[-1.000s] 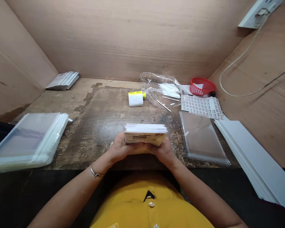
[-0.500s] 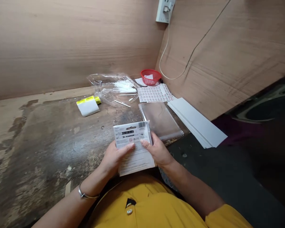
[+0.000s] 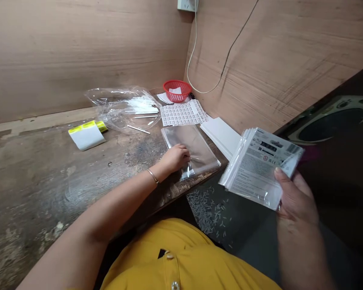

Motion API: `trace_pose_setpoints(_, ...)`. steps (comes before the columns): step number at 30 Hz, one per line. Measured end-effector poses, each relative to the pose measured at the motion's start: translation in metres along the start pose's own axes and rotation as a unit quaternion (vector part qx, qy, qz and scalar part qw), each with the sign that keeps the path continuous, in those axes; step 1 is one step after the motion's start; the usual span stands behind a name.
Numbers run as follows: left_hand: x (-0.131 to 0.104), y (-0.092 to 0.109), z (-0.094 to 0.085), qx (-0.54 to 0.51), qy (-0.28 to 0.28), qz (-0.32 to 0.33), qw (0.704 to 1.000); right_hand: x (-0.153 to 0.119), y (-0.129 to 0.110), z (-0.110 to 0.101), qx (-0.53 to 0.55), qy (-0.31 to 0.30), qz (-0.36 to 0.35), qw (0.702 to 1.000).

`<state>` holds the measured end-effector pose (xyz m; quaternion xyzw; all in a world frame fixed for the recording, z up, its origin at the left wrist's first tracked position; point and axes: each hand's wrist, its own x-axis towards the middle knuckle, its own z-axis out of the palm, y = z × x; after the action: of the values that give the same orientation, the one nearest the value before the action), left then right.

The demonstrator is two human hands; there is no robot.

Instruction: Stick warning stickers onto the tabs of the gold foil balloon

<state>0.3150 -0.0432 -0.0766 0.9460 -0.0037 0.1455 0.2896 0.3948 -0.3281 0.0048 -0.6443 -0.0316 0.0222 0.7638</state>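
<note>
My right hand (image 3: pixel 296 197) grips a stack of printed cards in clear plastic sleeves (image 3: pixel 260 165), raised at the right past the table's edge. The thumb lies across the printed face; the other fingers are behind, mostly hidden. On the table, my left hand (image 3: pixel 177 158) is closed with curled fingers over a pile of clear plastic bags (image 3: pixel 196 141). It seems to pinch the top bag, which wrinkles and shines just below the fingers.
White boards (image 3: pixel 220 133) lie right of the bags, partly behind the raised stack. Behind are sticker sheets (image 3: pixel 181 114), a red basket (image 3: pixel 176 96) and a large clear bag of white strips (image 3: pixel 142 104). A yellow-and-white folded piece (image 3: pixel 87 135) lies left. White bits (image 3: pixel 205 209) litter the floor.
Both hands held the printed pack in front of me. My right hand has carried it rightward, where it shows as a fanned stack. My left hand has let go and moved onto the clear bags.
</note>
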Motion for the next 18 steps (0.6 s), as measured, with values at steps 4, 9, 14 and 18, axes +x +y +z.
trace_pose_setpoints(4, 0.008, 0.007, -0.007, 0.004, 0.048, -0.008, 0.999, -0.002, 0.0, -0.01, -0.021, 0.015, 0.031, 0.999)
trace_pose_setpoints(9, 0.0, 0.056, -0.074, 0.006, 0.182, -0.028, 0.983, -0.005, -0.014, -0.001, -0.018, 0.015, 0.034, 0.999)
trace_pose_setpoints(14, -0.114, 0.083, -0.14, 0.087, 0.22, -0.049, 0.97, -0.024, -0.02, 0.024, -0.036, -0.078, 0.079, 0.993)
trace_pose_setpoints(18, -0.224, 0.054, -0.143, 0.187, 0.205, -0.177, 0.944, -0.04, 0.002, 0.061, -0.069, -0.26, 0.145, 0.952)
